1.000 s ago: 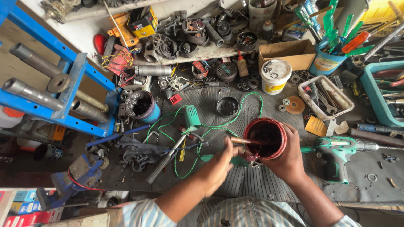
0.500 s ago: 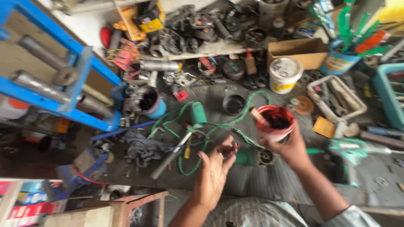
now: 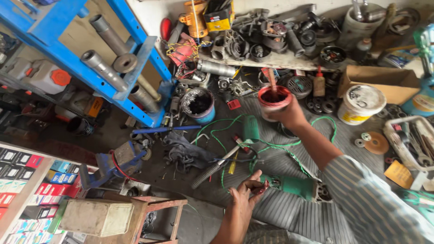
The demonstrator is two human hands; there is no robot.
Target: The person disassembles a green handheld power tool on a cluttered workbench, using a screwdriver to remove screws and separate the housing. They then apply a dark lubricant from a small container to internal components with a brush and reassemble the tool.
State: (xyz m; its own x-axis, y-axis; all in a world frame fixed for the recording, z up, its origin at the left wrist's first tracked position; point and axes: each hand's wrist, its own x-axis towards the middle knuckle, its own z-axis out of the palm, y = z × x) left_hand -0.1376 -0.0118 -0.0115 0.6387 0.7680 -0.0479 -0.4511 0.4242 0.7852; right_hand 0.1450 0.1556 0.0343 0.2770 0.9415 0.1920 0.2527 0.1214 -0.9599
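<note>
The surface (image 3: 280, 217) is a ribbed grey mat, crowded with workshop clutter. A blue metal frame (image 3: 104, 58) carrying steel rollers stands at the left. Along the far edge lie dark motor housings (image 3: 253, 43) and other machine parts, with an orange tool (image 3: 196, 18) near the wall. A cardboard box (image 3: 384, 81) and a white plastic tub (image 3: 359, 104) sit to the right. A blue-based pot with dark contents (image 3: 199, 104) stands just beside the frame's foot. Green wire (image 3: 271, 147) loops across the middle of the mat, and a green power tool (image 3: 291, 185) lies near the front edge. A small wooden stool (image 3: 153, 212) and a stack of coloured cartons (image 3: 27, 180) fill the lower left.

The right hand (image 3: 287, 113) is closed around a red cup (image 3: 273, 99), gripping it from the side and below, held out above the mat over the middle of the clutter. The cup stands nearly upright, its long axis vertical and its open mouth facing up toward the camera. A thin stick (image 3: 272, 81) rises from the dark liquid inside, leaning slightly away toward the far edge.

The left hand (image 3: 246, 194) hovers low, just beside the green power tool, fingers curled and pinching a small reddish piece (image 3: 263, 186) at their tips.
</note>
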